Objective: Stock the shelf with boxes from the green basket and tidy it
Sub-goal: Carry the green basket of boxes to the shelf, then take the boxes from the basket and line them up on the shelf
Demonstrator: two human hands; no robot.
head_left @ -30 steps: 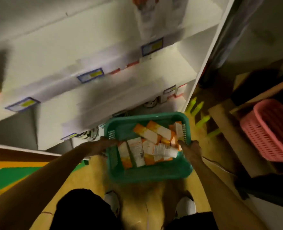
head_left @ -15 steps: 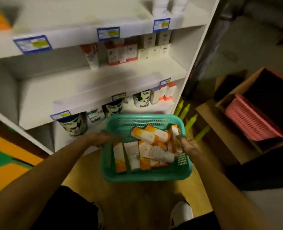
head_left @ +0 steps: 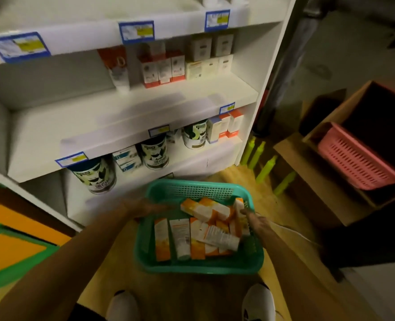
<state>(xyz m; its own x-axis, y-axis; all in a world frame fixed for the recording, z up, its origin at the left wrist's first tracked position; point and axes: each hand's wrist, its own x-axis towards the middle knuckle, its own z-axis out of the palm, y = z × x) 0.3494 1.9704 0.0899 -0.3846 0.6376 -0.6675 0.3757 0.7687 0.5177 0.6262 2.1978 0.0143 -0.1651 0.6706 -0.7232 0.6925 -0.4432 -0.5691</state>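
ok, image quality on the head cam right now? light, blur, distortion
Head view: dim, warm light, the right side beyond the pink basket falling to near black; motion blur smears the shelf price labels and the left hand, text unreadable; wide-angle bend bows the shelf upright; the orange and white boxes in the green basket are the clearest part; no glare.

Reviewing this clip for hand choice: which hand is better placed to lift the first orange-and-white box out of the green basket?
Probably the right hand: its fingers already reach in among the orange-and-white boxes at the right side of the green basket. The left hand lies at the basket's left rim, short of the boxes.
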